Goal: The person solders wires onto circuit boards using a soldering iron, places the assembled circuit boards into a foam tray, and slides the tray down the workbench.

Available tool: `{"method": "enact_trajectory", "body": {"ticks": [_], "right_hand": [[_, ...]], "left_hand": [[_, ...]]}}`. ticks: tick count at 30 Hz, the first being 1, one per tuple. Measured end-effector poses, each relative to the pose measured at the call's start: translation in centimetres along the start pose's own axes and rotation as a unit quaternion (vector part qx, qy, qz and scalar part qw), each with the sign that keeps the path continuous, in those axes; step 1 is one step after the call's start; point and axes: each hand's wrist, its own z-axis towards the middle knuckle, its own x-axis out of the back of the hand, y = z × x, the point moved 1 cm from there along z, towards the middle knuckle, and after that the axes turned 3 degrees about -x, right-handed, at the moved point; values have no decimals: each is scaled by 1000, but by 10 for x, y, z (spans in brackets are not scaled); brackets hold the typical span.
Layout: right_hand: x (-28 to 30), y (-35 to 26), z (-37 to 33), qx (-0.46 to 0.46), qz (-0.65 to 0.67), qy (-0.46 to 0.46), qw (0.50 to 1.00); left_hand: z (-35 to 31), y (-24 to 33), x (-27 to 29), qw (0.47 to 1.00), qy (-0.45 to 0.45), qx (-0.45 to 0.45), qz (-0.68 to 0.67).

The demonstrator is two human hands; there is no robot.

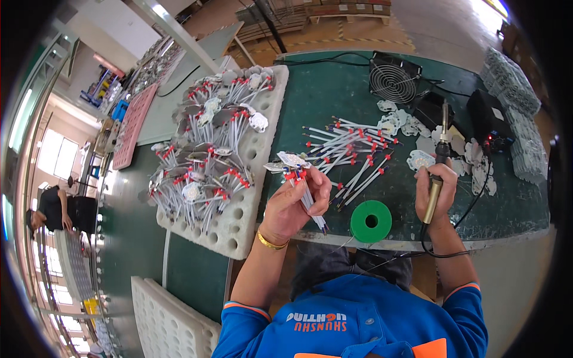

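My left hand (285,206) is closed round a small bunch of wired circuit boards (293,160). Their white discs stick out above the fingers, and white leads with red connectors hang below. Off to the right, my right hand (439,194) grips a soldering iron (442,149) with its tip pointing up and away from me. Between the hands lies a loose heap of white leads (343,146) with red connectors. Closer to me is a green spool (370,221). Several bare white boards (419,160) lie around the iron.
A white foam tray (239,230) on the left carries clusters of wired boards (203,128). A black fan (393,82) and a black box with a red light (490,125) stand at the back right, near stacked board panels (510,80). Another person (51,209) is far left.
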Motion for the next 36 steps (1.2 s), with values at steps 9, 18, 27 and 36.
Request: {"method": "enact_trajectory", "body": {"ticks": [9, 18, 27, 36], "right_hand": [[-20, -18, 26, -62, 65, -7, 996], [-34, -16, 33, -154, 69, -48, 984], [-16, 26, -22, -131, -24, -86, 987], [-34, 25, -30, -145, 64, -123, 980]], "left_hand": [[47, -6, 17, 997, -57, 45, -21], [75, -18, 28, 996, -8, 64, -54], [71, -38, 32, 981, -75, 54, -169], [68, -41, 49, 996, -7, 25, -84]]}}
